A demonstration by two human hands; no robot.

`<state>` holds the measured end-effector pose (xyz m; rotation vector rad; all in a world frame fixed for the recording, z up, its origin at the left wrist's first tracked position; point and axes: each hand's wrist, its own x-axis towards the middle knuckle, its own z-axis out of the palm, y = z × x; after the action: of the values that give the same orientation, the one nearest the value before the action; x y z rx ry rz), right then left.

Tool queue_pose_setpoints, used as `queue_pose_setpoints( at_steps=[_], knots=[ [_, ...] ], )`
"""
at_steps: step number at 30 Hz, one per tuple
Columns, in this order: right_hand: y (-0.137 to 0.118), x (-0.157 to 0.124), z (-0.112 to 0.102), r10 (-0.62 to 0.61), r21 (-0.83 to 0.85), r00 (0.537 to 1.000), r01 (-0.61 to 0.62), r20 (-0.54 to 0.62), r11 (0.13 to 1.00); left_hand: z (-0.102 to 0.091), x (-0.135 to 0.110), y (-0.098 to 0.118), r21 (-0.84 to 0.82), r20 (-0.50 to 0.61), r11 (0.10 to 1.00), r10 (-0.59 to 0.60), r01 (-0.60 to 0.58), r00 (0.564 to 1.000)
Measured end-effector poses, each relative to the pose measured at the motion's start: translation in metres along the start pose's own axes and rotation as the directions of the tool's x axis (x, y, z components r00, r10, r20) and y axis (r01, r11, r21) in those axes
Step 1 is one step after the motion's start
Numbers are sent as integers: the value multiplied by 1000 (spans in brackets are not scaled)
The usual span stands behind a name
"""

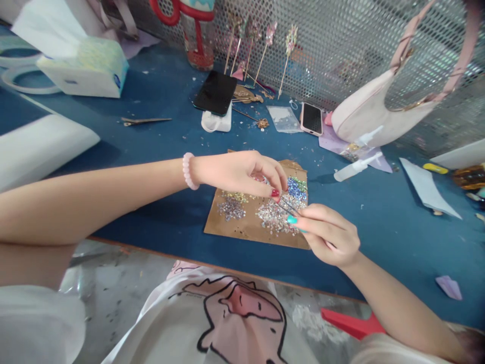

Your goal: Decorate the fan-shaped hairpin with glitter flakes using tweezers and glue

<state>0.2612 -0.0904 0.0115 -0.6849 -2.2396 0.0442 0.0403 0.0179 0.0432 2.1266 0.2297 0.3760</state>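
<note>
A brown card (242, 227) lies on the blue table and carries piles of tiny sequins: silver (275, 217), blue and green (297, 186), pale purple (231, 208). My left hand (238, 172), with a pink bead bracelet on the wrist, reaches over the card with its fingers pinched together at the sequins; what they hold is too small to make out. My right hand (328, 232) is closed on thin metal tweezers (288, 206), whose tips point left toward my left fingertips above the silver pile.
Behind the card lie a black phone on a white stand (215, 93), a second phone (311, 119), a small plastic bag (283, 119), glue bottles (354, 169), a pink handbag (379, 111) and decorated sticks (290, 43). A tissue box (85, 68) stands far left. A red object (350, 323) lies near my lap.
</note>
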Motion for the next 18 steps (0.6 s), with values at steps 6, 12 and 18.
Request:
queue_pose_setpoints(
  at_steps=[6, 12, 18],
  knots=[
    [-1, 0, 0, 16, -16, 1000, -16, -1, 1000, 2, 0, -4, 4, -12, 1000, 11, -11, 1000],
    [0, 0, 0, -5, 2, 1000, 5, 15, 1000, 5, 0, -4, -101, -23, 995, 5, -8, 1000],
    [0, -1, 0, -23, 14, 999, 22, 23, 1000, 5, 0, -3, -100, -21, 995, 2, -5, 1000]
  ],
)
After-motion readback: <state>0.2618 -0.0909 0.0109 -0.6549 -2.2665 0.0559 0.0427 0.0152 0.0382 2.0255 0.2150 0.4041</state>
